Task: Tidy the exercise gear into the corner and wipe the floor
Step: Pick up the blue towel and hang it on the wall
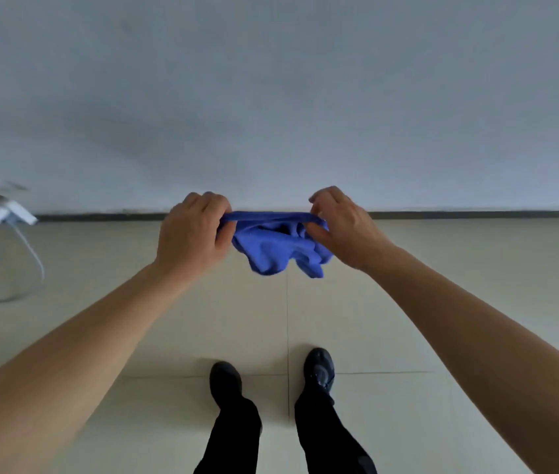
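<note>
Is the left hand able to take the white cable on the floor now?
Probably not yet. The left hand grips the blue cloth together with the right hand, and the white cable lies on the floor far to the left. Nothing blocks the way, but the hand is busy.

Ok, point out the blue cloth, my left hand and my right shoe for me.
blue cloth (276,249), head view, its bunched hanging middle.
left hand (190,236), head view, back of the hand.
right shoe (319,367), head view, top of the toe.
</note>
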